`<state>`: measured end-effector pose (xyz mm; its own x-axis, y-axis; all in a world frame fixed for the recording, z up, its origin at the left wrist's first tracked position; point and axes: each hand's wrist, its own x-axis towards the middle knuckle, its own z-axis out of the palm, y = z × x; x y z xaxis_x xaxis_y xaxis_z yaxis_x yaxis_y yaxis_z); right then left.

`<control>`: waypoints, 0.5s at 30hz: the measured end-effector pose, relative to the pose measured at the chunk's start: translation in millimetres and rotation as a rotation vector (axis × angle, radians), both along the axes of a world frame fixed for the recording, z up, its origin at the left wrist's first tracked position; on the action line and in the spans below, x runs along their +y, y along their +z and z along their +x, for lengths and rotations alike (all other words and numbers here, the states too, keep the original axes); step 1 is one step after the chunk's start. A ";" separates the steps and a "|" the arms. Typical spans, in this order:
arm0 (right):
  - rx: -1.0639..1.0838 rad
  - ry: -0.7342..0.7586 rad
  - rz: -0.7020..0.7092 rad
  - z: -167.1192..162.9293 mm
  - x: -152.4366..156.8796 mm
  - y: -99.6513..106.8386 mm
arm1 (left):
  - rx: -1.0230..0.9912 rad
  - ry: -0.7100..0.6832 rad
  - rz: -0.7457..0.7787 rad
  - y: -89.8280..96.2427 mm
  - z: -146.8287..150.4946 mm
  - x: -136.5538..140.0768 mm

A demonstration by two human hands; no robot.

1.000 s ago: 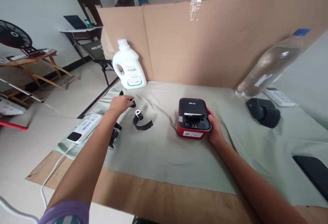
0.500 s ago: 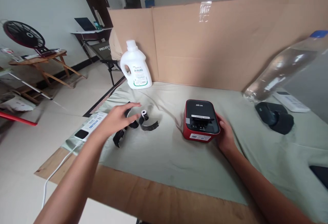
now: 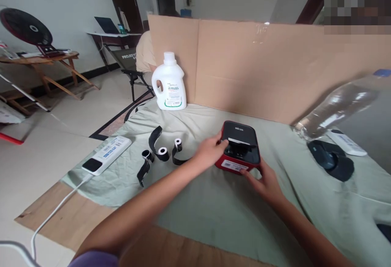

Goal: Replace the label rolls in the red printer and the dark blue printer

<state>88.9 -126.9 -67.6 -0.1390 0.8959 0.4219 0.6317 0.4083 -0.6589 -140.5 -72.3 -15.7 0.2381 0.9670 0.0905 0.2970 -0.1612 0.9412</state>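
A small red and black label printer [image 3: 241, 134] sits on the green cloth, with a slot in its black top and a white sticker low on its near side. My left hand [image 3: 210, 149] is closed on its left edge, the thumb on top near the slot. Around the lower right corner my right hand [image 3: 265, 179] grips it, thumb against the near side. To the left of my left hand lie several small rolls with black strips partly unwound, among them a roll [image 3: 178, 142] by my forearm and another roll [image 3: 163, 153] beside it.
A white detergent bottle [image 3: 170, 85] stands at the back before an upright cardboard sheet [image 3: 238, 63]. At left is a white power strip [image 3: 106, 155] with its cable. On the right are a large clear bottle [image 3: 336, 104], a computer mouse [image 3: 320, 155] and a white device [image 3: 350, 144].
My left hand has moved right from above the rolls to the printer's left side. My right hand has shifted toward its near corner. The view has also shifted a little.
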 end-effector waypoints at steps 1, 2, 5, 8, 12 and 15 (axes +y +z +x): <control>0.020 0.028 0.010 -14.9 12.6 7.6 | -0.037 0.036 0.014 5.8 -13.6 8.2; 0.038 0.060 0.024 -31.3 26.9 15.5 | -0.085 0.074 0.026 11.4 -28.2 17.6; 0.073 0.174 0.062 -86.1 75.2 33.2 | -0.244 0.199 0.026 23.9 -74.5 48.6; 0.116 0.264 0.068 -142.5 120.4 32.0 | -0.342 0.394 -0.038 25.5 -118.0 74.4; 0.179 0.351 0.069 -205.3 161.0 8.3 | -0.424 0.546 -0.094 12.4 -164.2 97.0; 0.196 0.388 0.051 -235.8 178.4 -9.5 | -0.466 0.591 -0.126 -0.2 -188.0 110.7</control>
